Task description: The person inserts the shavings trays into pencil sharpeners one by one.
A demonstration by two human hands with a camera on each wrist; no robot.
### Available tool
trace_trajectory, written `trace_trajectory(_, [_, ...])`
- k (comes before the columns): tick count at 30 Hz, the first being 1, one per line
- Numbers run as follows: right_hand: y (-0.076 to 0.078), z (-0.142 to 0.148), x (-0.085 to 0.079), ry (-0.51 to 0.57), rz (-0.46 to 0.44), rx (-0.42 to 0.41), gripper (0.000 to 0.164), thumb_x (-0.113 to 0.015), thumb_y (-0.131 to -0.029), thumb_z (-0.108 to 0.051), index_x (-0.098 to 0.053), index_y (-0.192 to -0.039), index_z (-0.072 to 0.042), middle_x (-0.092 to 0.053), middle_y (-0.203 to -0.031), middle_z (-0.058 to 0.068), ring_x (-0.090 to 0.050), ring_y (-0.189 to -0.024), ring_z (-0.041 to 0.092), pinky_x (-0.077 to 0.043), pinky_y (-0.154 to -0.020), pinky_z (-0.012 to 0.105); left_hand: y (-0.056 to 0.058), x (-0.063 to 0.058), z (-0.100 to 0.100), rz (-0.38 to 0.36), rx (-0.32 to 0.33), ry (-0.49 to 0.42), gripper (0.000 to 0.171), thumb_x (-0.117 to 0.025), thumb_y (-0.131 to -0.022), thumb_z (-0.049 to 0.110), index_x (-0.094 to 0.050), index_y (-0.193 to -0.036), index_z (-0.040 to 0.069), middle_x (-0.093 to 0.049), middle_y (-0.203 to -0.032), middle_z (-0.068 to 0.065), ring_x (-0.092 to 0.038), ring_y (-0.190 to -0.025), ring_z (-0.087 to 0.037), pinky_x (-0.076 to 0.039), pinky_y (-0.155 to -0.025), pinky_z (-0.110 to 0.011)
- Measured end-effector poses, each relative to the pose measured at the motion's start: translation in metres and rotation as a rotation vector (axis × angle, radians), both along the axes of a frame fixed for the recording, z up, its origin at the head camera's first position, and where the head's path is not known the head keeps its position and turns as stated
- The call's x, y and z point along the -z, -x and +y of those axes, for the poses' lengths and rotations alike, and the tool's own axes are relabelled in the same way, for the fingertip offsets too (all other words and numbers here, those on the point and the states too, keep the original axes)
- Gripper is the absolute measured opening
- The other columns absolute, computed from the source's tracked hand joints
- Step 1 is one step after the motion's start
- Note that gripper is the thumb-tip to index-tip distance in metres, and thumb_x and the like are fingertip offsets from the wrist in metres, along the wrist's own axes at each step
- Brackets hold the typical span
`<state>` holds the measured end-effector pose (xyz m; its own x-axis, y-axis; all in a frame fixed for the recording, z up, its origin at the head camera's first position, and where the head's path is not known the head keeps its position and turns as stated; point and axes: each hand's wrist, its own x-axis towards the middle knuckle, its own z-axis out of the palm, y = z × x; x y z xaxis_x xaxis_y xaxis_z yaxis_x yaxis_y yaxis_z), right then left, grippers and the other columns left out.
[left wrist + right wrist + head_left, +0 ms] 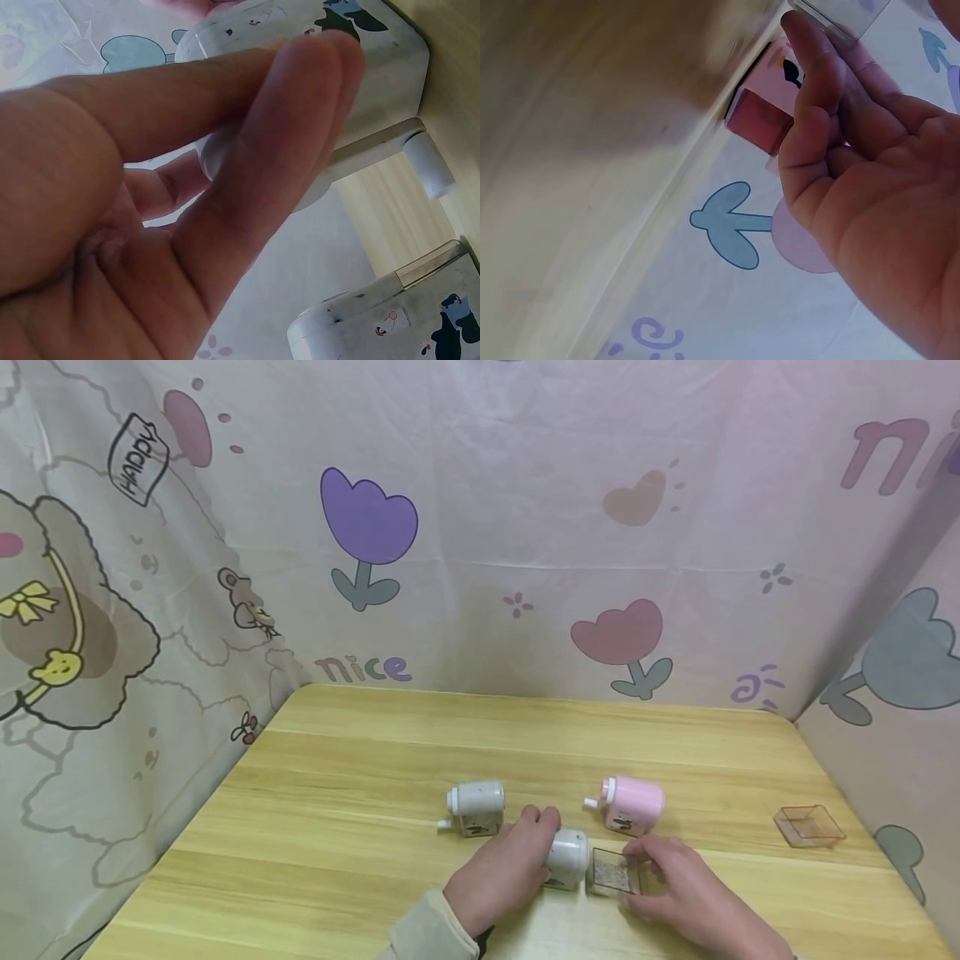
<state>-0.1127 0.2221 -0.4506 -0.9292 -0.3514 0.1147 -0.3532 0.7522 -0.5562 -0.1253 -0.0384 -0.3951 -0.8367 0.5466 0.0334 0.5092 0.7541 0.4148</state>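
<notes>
Left hand (501,868) has its fingers round a white sharpener (568,858), near the front of the table (337,893); they cover its crank end in the head view. Left wrist view shows the crank (430,166), but fingers block part of the body and the frame cuts its top.

Right hand (686,885) pinches a clear tray (603,891) just beside the sharpener's right end. Can't tell if the two touch. Grey bits in the tray, too small to identify. Right wrist view crops most of the tray; thumb contact unclear there.

Grey sharpener (482,797) stands behind left, crank to the left, its body cropped in left wrist view. Pink sharpener (639,802) stands behind right, lower part partly behind fingers in right wrist view. Orange-tinted tray (813,837) sits well apart, far right.
</notes>
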Motion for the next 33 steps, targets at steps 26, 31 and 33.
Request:
trace_trajectory(26, [0.0033,-0.0097,0.0005,0.002,0.019,-0.05,0.052,-0.079,-0.071,-0.046,-0.06,-0.11,-0.017,-0.057,-0.102,-0.009,-0.052,-0.09,0.01,-0.048,-0.077,0.034,-0.0026,-0.0006,0.0017,0.061,0.002,0.048,0.043,-0.075,-0.077,0.007,-0.047,-0.111,0.006,-0.05,-0.091,-0.008,-0.048,-0.059,-0.011,-0.041,-0.051,-0.021])
trace_trajectory(31, [0.0041,-0.0093,0.0005,-0.002,0.025,-0.059,0.051,-0.079,-0.071,-0.045,-0.06,-0.109,-0.016,-0.057,-0.101,-0.009,-0.051,-0.089,0.009,-0.048,-0.076,0.033,-0.003,-0.0009,0.0017,0.074,0.001,0.054,0.043,-0.075,-0.077,0.007,-0.047,-0.109,0.006,-0.05,-0.09,-0.007,-0.047,-0.059,-0.012,-0.041,-0.051,-0.021])
trace_trajectory(33, [0.0034,-0.0092,0.0005,-0.007,0.035,-0.057,0.051,-0.079,-0.071,-0.046,-0.06,-0.109,-0.017,-0.056,-0.1,-0.009,-0.051,-0.089,0.009,-0.048,-0.076,0.033,-0.0031,-0.0008,0.0018,0.077,0.002,0.054,0.042,-0.075,-0.077,0.007,-0.047,-0.108,0.006,-0.05,-0.089,-0.007,-0.047,-0.059,-0.011,-0.04,-0.051,-0.021])
